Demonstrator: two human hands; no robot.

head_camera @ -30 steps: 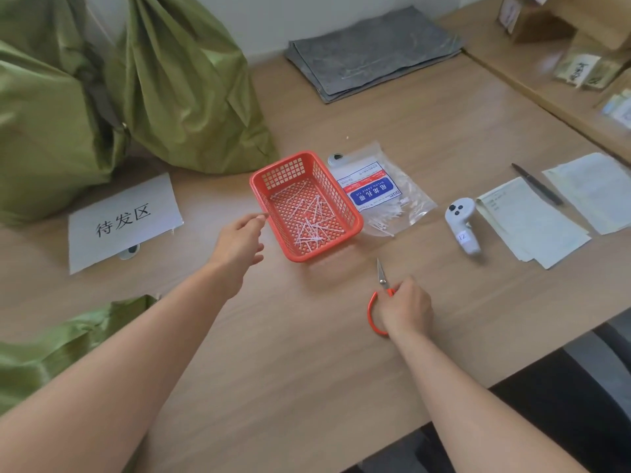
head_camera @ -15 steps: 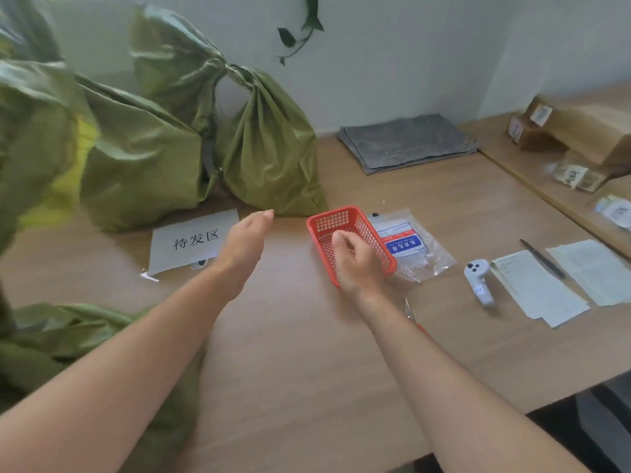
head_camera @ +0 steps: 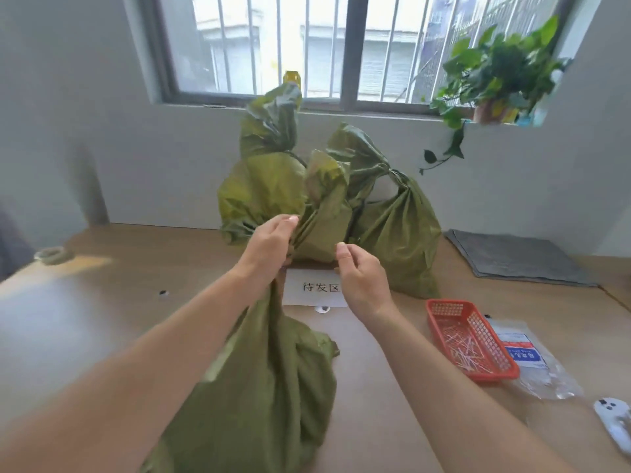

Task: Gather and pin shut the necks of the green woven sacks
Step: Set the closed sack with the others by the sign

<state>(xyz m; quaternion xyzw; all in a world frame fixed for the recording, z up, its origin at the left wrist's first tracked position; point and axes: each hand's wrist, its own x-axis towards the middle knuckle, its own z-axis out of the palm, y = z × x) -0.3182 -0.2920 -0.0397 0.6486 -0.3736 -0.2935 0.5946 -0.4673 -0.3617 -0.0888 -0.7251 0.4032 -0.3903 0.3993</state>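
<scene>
Left hand (head_camera: pixel 273 244) up high, fingers wrapped tight round the bunched neck (head_camera: pixel 309 230) of the near sack (head_camera: pixel 273 387). That's a full fist on the cloth. Right hand (head_camera: pixel 362 278) sits just beside it, to the right of the neck and not touching. Its fingers are curled and the thumb tip is pressed against the forefinger. Is there a pin in that pinch? Too small to tell.

The near sack runs from the fist down toward the person, its body slumped on the surface (head_camera: pixel 102 302). Its loose mouth (head_camera: pixel 324 196) flares out above the grip. So the neck's long axis stands roughly upright, and the gathered band lies straight across from the right hand's fingertips (head_camera: pixel 342 250). By my read, a short move to the left puts them on it, with the pinning falling to the right hand while the left clamps.

Behind, against the wall, two more sacks stand with their necks already cinched: the left rear sack (head_camera: pixel 259 192) and the right rear sack (head_camera: pixel 399 227). A paper label (head_camera: pixel 317 288) lies between them and the hands.

Off to the right, well apart from the neck, sits the red basket (head_camera: pixel 440 307) with white pins (head_camera: pixel 467 346) scattered in it, and a clear plastic packet (head_camera: pixel 532 367) just beside it. The right hand is the nearer one to that supply.
</scene>
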